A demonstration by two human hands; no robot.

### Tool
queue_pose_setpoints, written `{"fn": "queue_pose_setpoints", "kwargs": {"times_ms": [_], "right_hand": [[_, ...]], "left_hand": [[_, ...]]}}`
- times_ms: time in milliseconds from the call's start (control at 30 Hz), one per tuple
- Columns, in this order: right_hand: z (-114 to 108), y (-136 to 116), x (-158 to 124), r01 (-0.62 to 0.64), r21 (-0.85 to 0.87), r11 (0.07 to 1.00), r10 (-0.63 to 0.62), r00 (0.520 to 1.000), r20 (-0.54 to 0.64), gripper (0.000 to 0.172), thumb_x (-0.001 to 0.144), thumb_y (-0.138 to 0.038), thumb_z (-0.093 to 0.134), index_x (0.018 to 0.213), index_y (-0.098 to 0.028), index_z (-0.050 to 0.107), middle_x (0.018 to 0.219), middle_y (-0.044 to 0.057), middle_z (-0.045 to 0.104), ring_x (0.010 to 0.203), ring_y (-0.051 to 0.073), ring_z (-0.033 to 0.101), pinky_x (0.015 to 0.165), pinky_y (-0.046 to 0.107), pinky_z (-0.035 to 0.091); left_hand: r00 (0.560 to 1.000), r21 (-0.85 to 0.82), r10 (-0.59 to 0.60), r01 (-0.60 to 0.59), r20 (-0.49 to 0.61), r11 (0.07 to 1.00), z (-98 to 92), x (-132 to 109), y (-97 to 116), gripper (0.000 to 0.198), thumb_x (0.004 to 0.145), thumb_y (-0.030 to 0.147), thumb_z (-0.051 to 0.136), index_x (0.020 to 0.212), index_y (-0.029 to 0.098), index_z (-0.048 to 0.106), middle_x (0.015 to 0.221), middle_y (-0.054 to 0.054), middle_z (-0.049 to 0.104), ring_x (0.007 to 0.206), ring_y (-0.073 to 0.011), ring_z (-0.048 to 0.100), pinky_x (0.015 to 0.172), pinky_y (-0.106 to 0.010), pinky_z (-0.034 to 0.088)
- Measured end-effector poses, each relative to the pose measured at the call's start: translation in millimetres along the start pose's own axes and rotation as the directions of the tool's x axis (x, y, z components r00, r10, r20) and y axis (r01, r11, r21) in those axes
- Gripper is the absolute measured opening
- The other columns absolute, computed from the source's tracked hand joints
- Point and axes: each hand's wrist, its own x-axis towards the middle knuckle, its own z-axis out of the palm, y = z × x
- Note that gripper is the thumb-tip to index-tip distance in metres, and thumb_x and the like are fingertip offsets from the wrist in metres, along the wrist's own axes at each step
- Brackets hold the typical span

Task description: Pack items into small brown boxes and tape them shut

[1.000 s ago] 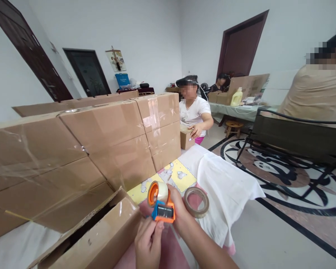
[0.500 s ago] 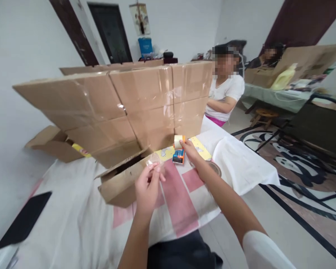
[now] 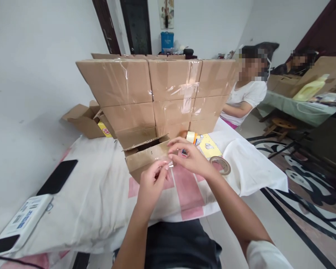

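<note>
My left hand (image 3: 154,181) is closed, its thumb and fingers pinching a small piece of clear tape (image 3: 170,163). Just above and to the right, my right hand (image 3: 190,156) is curved with thumb and fingers apart, and nothing shows between them. A small open cardboard box (image 3: 145,158) lies tilted in front of my hands, partly covered by them. Behind my right hand stands a tape dispenser (image 3: 191,137) with a pale roll and orange edge, its lower part hidden. To the right, a roll of brown tape (image 3: 220,165) rests on the cloth.
A wall of taped cardboard boxes (image 3: 126,84) rises at the table's back. An open carton (image 3: 84,121) with a yellow packet stands left. A black phone (image 3: 57,177) and white box (image 3: 25,220) lie at the left edge. A person (image 3: 245,95) sits at the far right corner.
My right hand has let go of the tape dispenser and moved left, close to my left hand. The dispenser now stands on the table. The view has turned left.
</note>
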Motion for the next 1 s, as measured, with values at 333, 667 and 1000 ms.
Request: {"fn": "queue_pose_setpoints", "kwargs": {"times_ms": [333, 667, 1000], "right_hand": [[-39.1, -21.0, 14.2, 0.004, -0.042, 0.999, -0.011, 0.987, -0.163, 0.015, 0.088, -0.035, 0.069, 0.079, -0.023, 0.070, 0.111, 0.006, 0.059, 0.118, 0.025, 0.054, 0.103, 0.041, 0.040], [16.7, 74.0, 81.0, -0.278, -0.246, 0.928, 0.316, 0.940, 0.129, 0.009, 0.077, -0.028, 0.073, 0.072, -0.021, 0.073, 0.124, 0.008, 0.060, 0.127, 0.030, 0.048, 0.111, 0.050, 0.030], [26.3, 115.0, 88.1, -0.200, -0.167, 0.965, 0.236, 0.944, 0.230, 0.010, 0.077, -0.020, 0.067, 0.067, -0.020, 0.067, 0.091, 0.005, 0.065, 0.115, 0.025, 0.058, 0.101, 0.039, 0.042]], "left_hand": [[0.937, 0.813, 0.331, -0.104, -0.113, 0.572, -57.2, 38.7, -3.2, 0.053, 0.091, 0.044, 0.058, 0.140, 0.024, 0.054, 0.140, -0.013, 0.062, 0.131, -0.0334, 0.055, 0.109, -0.054, 0.037], [0.944, 0.856, 0.154, -0.330, 0.292, 0.399, -55.4, 52.0, -45.5, 0.056, 0.092, 0.031, 0.061, 0.146, 0.027, 0.047, 0.148, -0.005, 0.053, 0.144, -0.0310, 0.042, 0.115, -0.064, 0.030], [0.946, 0.849, 0.140, -0.324, 0.292, 0.417, -53.8, 57.7, -29.2, 0.057, 0.090, 0.031, 0.065, 0.144, 0.029, 0.049, 0.144, -0.009, 0.058, 0.138, -0.0347, 0.048, 0.114, -0.070, 0.027]]}}
